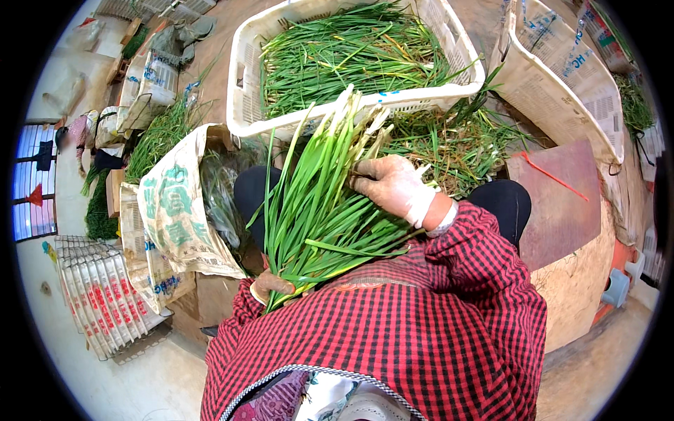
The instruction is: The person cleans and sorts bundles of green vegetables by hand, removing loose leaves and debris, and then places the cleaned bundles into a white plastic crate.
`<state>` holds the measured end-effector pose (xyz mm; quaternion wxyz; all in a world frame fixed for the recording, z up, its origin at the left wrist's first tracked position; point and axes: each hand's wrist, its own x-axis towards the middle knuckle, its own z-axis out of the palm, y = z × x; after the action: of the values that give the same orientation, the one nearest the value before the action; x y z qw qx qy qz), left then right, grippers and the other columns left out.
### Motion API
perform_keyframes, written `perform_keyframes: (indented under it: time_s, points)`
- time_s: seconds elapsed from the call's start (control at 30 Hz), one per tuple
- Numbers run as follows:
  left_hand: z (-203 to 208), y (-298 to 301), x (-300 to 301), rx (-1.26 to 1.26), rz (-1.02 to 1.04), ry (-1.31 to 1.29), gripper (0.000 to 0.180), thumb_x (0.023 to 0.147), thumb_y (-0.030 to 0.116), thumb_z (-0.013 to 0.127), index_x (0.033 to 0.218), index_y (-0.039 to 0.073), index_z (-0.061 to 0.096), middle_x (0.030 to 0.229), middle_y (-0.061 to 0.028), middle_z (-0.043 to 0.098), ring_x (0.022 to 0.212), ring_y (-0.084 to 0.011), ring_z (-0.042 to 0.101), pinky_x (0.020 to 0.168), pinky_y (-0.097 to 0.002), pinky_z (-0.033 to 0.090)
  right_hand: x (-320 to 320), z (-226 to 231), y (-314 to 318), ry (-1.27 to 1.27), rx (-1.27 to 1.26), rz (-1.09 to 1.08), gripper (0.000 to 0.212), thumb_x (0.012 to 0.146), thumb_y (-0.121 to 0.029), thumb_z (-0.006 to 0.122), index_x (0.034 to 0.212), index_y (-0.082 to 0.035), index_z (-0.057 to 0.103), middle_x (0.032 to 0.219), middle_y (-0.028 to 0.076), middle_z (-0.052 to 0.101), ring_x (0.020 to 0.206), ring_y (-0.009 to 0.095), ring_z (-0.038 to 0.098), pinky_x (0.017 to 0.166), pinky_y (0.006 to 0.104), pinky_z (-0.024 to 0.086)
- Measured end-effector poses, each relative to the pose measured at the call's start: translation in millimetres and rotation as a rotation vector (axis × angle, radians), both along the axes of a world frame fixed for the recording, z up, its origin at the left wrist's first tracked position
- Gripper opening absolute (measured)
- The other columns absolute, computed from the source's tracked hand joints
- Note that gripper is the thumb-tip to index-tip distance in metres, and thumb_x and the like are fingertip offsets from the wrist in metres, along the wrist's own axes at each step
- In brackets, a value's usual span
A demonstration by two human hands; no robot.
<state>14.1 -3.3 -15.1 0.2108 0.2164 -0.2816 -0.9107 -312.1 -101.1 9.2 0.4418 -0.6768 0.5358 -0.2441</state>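
A large bunch of garlic chives [316, 203] lies slantwise across my lap, white stem ends pointing away and leaf tips toward me. My left hand [272, 286], in a soiled glove, is closed round the leaf tips at the near left; the bunch hides part of it. In a whitish glove, my right hand [397, 188] pinches at stems on the bunch's right side, just below the white ends. Beyond the bunch stands a white plastic crate [354, 109] filled with more chives [351, 56]. Loose chives and dry trimmings [456, 144] lie between the crate and my right knee.
A printed woven sack [175, 203] lined with clear plastic stands at my left knee. To the right are a tall white crate [562, 77] and a brown board [558, 200] with a red strip [554, 175]. Stacked white crates [105, 295] stand left. Another person [77, 137] is far left.
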Motion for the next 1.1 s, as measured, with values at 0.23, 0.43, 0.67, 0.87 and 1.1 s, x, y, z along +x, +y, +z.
perform_keyframes:
  time_s: [0.23, 0.43, 0.67, 0.87, 1.1]
  points:
    - [-28.7, 8.0, 4.8, -0.527, 0.082, 0.078, 0.063, 0.069, 0.001, 0.068, 0.128, 0.0, 0.047, 0.123, -0.0155, 0.055, 0.113, -0.0253, 0.053, 0.099, -0.0357, 0.037, 4.1, -2.7, 22.0, -0.032, -0.246, 0.042, 0.023, 0.08, -0.029, 0.061, 0.096, -0.012, 0.064, 0.07, 0.015, 0.062, 0.068, 0.032, 0.063, 0.062, 0.039, 0.051]
    - [-5.2, -6.0, -12.0, -0.378, 0.022, 0.053, 0.061, 0.067, 0.001, 0.07, 0.125, 0.0, 0.051, 0.123, -0.015, 0.056, 0.113, -0.024, 0.054, 0.1, -0.0342, 0.038, -4.6, -0.4, 15.3, -0.64, 0.267, -0.034, 0.031, 0.085, -0.026, 0.058, 0.104, -0.002, 0.062, 0.081, 0.011, 0.066, 0.071, 0.016, 0.063, 0.068, 0.0286, 0.05]
    - [-2.1, -0.9, -8.4, -0.215, 0.018, -0.017, 0.047, 0.071, 0.002, 0.067, 0.118, 0.001, 0.058, 0.121, -0.0148, 0.057, 0.111, -0.024, 0.055, 0.099, -0.036, 0.04, 4.2, -7.1, 11.5, -0.48, 0.269, 0.116, 0.054, 0.076, -0.037, 0.069, 0.113, -0.001, 0.058, 0.095, 0.015, 0.066, 0.087, 0.018, 0.062, 0.079, 0.0288, 0.047]
    - [15.2, -5.5, -16.6, -0.455, 0.01, -0.152, 0.039, 0.074, 0.006, 0.067, 0.113, 0.0, 0.061, 0.117, -0.0149, 0.059, 0.11, -0.0245, 0.056, 0.097, -0.0362, 0.042, 12.3, -28.9, 16.8, -0.656, 0.386, -0.119, 0.031, 0.082, -0.024, 0.064, 0.097, 0.003, 0.064, 0.086, 0.011, 0.067, 0.074, 0.013, 0.062, 0.072, 0.026, 0.048]
    - [20.0, -14.5, -25.2, -0.199, -0.094, -0.471, 0.059, 0.075, -0.002, 0.063, 0.13, -0.003, 0.04, 0.112, -0.017, 0.061, 0.098, -0.0197, 0.061, 0.084, -0.0297, 0.049, 3.3, -17.9, 18.0, -0.904, 0.297, -0.258, 0.02, 0.09, -0.012, 0.05, 0.099, 0.005, 0.058, 0.069, 0.009, 0.064, 0.058, 0.016, 0.06, 0.059, 0.0253, 0.049]
